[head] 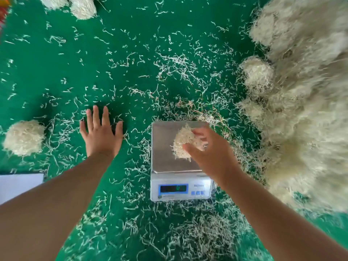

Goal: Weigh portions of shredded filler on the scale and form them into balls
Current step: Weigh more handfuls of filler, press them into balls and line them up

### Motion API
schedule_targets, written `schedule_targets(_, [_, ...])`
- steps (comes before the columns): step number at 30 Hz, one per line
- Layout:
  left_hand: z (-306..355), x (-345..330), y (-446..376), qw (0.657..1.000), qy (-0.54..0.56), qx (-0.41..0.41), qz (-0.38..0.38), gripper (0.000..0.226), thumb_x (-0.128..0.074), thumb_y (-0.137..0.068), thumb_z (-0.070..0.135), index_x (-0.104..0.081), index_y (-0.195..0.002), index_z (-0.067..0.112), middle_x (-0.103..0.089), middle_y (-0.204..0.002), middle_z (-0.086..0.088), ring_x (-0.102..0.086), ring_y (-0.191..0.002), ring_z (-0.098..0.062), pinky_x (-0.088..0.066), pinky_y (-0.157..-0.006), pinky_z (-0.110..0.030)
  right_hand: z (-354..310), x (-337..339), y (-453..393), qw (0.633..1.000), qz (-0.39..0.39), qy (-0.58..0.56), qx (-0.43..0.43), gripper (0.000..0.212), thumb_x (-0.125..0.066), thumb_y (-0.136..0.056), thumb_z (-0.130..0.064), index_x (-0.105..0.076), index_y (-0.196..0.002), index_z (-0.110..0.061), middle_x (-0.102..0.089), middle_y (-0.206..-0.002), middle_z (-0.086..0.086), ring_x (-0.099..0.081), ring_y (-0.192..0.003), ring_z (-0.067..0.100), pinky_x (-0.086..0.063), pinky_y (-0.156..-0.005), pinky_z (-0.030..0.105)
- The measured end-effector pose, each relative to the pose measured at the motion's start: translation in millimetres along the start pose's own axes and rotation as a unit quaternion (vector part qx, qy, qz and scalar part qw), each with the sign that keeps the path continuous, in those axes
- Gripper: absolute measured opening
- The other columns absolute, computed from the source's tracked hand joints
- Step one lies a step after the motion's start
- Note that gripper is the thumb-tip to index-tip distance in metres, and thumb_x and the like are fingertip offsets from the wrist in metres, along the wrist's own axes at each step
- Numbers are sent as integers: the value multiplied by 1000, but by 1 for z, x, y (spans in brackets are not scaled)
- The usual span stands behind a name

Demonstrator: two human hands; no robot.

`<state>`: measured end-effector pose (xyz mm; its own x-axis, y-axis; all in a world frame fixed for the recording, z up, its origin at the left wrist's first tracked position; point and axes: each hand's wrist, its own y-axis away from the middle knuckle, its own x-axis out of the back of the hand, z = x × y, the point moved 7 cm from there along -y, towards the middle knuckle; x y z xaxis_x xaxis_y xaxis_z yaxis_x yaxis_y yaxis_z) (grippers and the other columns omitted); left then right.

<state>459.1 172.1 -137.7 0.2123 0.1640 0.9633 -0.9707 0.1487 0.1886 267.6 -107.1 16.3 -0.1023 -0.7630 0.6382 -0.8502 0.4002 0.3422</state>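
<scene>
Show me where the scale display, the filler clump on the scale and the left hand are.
scale display (173, 188), head view, screen middle
filler clump (181, 143), head view, clump middle
left hand (101, 134), head view, back of hand

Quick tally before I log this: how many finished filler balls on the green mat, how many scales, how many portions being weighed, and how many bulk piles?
Finished balls: 3 (one left, two at top)
Scale: 1
Portion on the scale, in the right hand's grip: 1
Bulk filler pile: 1
Total: 6

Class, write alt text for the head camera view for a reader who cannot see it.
A person's right hand holds a clump of shredded filler over a digital scale on a green surface. The left hand rests open nearby; a big filler pile lies right, a finished ball left.
</scene>
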Motion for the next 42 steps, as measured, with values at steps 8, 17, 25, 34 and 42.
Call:
schedule_targets(8, [-15,-1,98,997,19,-80,-11,67,-24,-109,55,-6,-166,25,2,-175,-1,10,-161,-17,5,-129,-53,19,26,29,999,39,-25,12,62,-76,-90,-49,-55,-144,-25,-61,-141,-7,-61,-120,6,-51,-100,32])
schedule_targets(17, [-24,-22,131,995,-36,-58,-79,71,-5,-105,62,14,-165,30,24,-171,-2,25,-157,-24,7,-127,-57,22,54,64,997,77,-3,8,41,-71,-96,-37,-63,-135,-29,-66,-132,-14,-63,-117,4,-54,-102,41])
schedule_targets(25, [-20,-14,142,996,-12,-63,-68,70,-20,-109,54,-1,-168,20,9,-174,-7,15,-160,-24,7,-129,-52,18,48,64,997,68,4,29,40,-68,-97,-36,-63,-135,-28,-65,-131,-17,-62,-115,0,-47,-92,28])
schedule_targets(34, [-4,-5,132,995,35,-85,-32,65,-30,-111,42,-9,-167,15,4,-175,-8,12,-161,-23,4,-130,-51,14,35,49,998,30,21,49,56,-73,-93,-43,-55,-144,-31,-59,-142,-14,-58,-123,3,-47,-103,32])
schedule_targets(42, [4,-8,93,996,32,-80,-6,67,-28,-111,46,-5,-167,18,3,-175,-9,10,-161,-24,2,-130,-52,-2,-7,32,981,-53,129,133,86,-79,-89,-44,-30,-160,-40,-39,-156,-3,-37,-142,14,-32,-113,34])
